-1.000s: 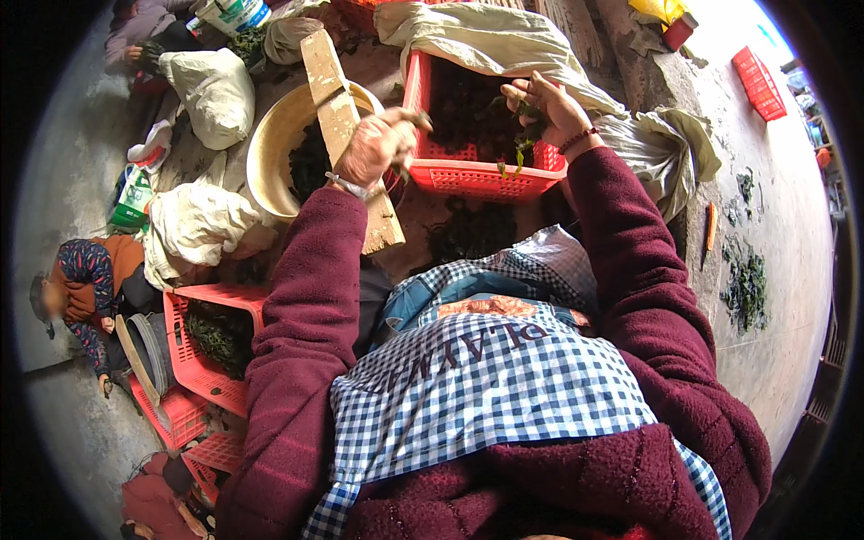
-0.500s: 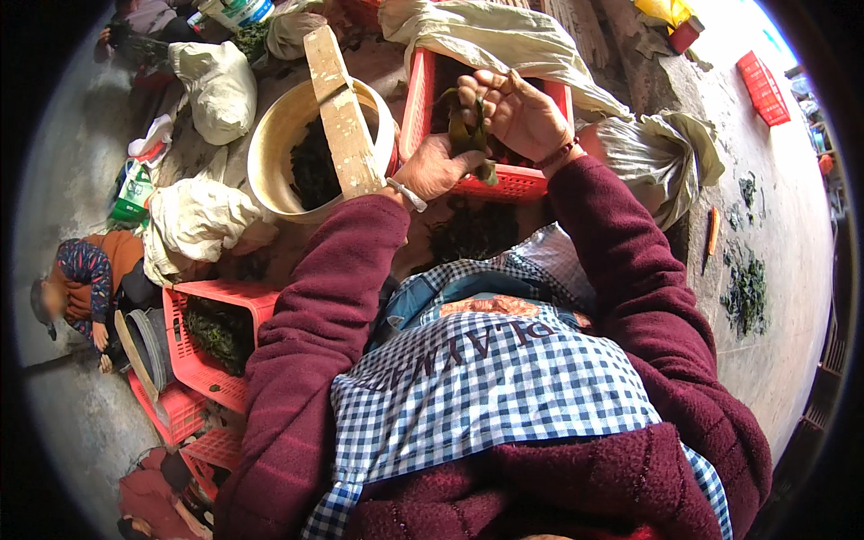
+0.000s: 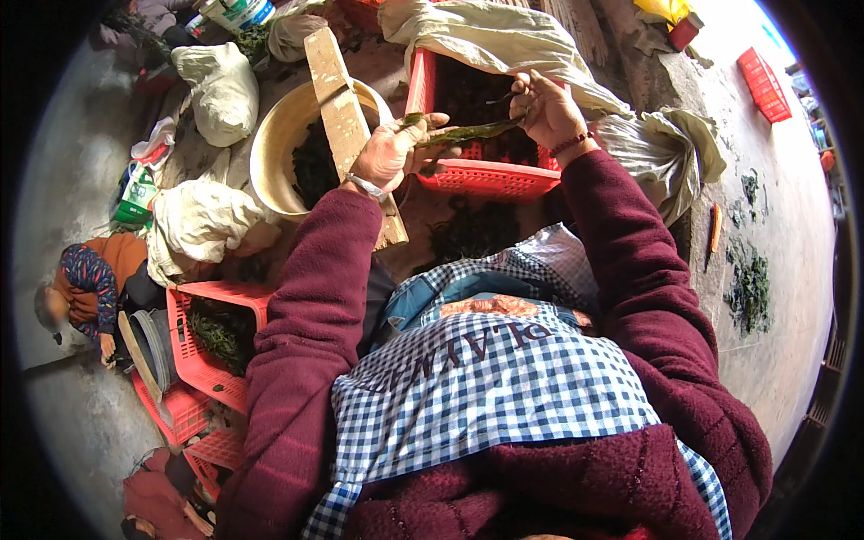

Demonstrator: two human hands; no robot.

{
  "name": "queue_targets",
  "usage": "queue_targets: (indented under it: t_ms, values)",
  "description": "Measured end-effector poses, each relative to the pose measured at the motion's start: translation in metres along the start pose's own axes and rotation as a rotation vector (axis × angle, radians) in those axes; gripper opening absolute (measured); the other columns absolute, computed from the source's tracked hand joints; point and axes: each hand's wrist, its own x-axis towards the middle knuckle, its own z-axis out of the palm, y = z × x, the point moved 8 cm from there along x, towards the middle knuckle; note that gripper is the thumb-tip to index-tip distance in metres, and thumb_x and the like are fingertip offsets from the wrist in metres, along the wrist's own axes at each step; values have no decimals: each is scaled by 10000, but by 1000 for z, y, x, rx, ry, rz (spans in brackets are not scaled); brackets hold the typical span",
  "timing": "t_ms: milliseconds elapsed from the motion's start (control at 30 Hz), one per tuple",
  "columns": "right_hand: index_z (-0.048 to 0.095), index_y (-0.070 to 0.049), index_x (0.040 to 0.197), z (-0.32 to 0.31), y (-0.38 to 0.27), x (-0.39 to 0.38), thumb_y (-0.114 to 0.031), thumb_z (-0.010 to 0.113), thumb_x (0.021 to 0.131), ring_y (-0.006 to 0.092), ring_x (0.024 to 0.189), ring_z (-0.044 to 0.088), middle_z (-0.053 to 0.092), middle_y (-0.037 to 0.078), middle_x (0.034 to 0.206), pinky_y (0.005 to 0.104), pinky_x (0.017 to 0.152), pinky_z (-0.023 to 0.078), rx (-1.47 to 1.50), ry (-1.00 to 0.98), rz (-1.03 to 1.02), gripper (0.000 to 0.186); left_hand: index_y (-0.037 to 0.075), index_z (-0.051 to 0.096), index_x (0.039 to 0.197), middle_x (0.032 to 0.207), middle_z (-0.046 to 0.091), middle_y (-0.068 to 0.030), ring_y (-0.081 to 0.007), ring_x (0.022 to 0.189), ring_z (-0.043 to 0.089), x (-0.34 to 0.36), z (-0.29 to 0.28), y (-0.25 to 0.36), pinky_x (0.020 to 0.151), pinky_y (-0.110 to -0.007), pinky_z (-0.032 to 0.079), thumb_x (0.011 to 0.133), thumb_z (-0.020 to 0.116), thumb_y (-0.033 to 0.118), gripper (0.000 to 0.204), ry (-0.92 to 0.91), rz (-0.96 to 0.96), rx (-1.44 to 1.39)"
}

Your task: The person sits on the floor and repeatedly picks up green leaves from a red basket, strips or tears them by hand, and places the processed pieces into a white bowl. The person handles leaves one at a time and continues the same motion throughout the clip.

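Left hand (image 3: 389,155): pinches leafy strip (image 3: 472,132) at one end
Right hand (image 3: 551,112): pinches the other, apart, seemingly so it spans straight
Strip's place: above red basket (image 3: 490,178), toward its near edge

Leaf strip's (image 3: 477,132) held over the basket (image 3: 490,178) between left hand (image 3: 389,155) and right hand (image 3: 549,112), bucket's (image 3: 268,166) parked left with a plank (image 3: 338,103) laid across, cloth's (image 3: 664,164) heaped right.
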Motion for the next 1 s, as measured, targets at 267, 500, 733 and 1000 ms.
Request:
queue_targets:
  t_ms: [267,500,733,1000]
  values:
    - [622,-31,926,3,9,-14,-186,547,896,70,573,475,633,27,799,193,500,389,-739,147,78,174,13,516,1170,1167,577,-158,-254,1044,575,2,-23,8,860,-394,477,961,431,297,363,93,49,-51]
    - [656,-6,943,19,27,-19,-196,591,866,99,686,574,663,45,802,253,645,472,-1325,-62,141,215,27,588,996,1082,615,-111,-234,943,616,0,-44,27,782,-380,515,921,510,205,208,100,269,-262]
    - [647,-18,983,20,69,-43,-169,590,838,96,711,583,656,24,791,259,680,472,-1537,-468,437,217,0,561,1000,972,634,-143,-250,836,635,-6,-57,32,722,-394,535,931,486,173,201,258,243,-170]
    - [619,-1,1036,13,99,-69,-220,622,803,162,862,611,657,97,878,280,774,477,-1804,-653,638,319,-66,577,1083,975,653,-138,-155,866,632,-11,-12,7,756,-246,492,863,626,213,358,47,131,661]
